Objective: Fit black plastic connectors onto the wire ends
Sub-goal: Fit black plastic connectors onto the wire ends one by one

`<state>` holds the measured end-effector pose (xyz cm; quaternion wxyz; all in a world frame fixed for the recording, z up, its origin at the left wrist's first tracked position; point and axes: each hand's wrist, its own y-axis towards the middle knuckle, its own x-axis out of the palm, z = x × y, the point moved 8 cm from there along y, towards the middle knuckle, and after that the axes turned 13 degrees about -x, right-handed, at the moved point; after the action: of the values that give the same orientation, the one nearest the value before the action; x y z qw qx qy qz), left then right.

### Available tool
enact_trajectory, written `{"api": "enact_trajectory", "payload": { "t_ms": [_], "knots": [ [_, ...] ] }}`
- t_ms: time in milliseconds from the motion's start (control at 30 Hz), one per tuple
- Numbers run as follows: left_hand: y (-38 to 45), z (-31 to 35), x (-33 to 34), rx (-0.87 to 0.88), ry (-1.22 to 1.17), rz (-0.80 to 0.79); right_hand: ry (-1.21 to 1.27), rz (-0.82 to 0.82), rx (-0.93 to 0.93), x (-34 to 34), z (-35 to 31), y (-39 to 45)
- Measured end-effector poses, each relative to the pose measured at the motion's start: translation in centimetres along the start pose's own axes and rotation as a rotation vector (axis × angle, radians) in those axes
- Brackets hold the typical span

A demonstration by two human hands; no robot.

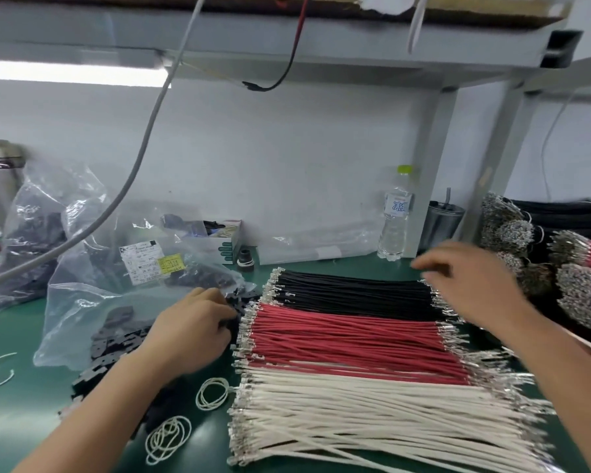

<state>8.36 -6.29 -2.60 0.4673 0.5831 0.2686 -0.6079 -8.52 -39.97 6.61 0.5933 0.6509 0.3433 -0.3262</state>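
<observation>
- Black plastic connectors [116, 339]: small flat pieces, spilled from a clear plastic bag [82, 302] onto the green table [21, 421], just left of the wire ends.
- Wires lie in three flat rows, metal terminals at both ends: black insulated wires [352, 295] farthest, red insulated wires [352, 339] in the middle, white insulated wires [372, 411] nearest.
- Left hand [191, 332]: fingers curled into the connector pile beside the red terminals; appears to pinch a piece, contact partly hidden.
- Right hand [471, 281]: blurred, fingers spread and holding nothing, over the right ends of the black wires.
- Judged step: fetching one connector and one wire; nothing mated yet.
- Next move calls for singling out one wire and lining its terminal with the connector cavity.
- Containers: a second clear plastic bag [38, 227] behind holds more dark parts; a small open white carton [219, 237] holds dark items, unclear.
</observation>
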Motion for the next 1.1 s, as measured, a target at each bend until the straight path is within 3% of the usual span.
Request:
{"api": "enact_trajectory", "payload": {
  "t_ms": [133,233,533,733,900,1100],
  "knots": [
    [-0.8,-0.4,-0.2,0.038,-0.018,-0.011,0.208,-0.210,-0.088,7.7,-7.2,5.5],
    [-1.0,-0.8,-0.4,0.088,-0.050,-0.004,0.216,-0.338,-0.107,13.0,-9.7,6.9],
    [-0.6,-0.6,-0.2,0.064,-0.027,-0.009,0.079,-0.298,-0.160,13.0,-10.9,6.7],
    [-0.2,-0.8,-0.5,-0.011,-0.040,0.003,-0.116,-0.183,-0.309,10.2,-11.6,7.3],
    [-0.3,-1.4,-0.9,-0.051,-0.036,0.039,0.000,0.034,-0.346,6.4,-12.1,7.7],
    [-0.8,-0.3,-1.1,0.021,-0.106,0.007,0.218,0.279,-0.175,-1.4,-11.1,9.6]
  ]
}}
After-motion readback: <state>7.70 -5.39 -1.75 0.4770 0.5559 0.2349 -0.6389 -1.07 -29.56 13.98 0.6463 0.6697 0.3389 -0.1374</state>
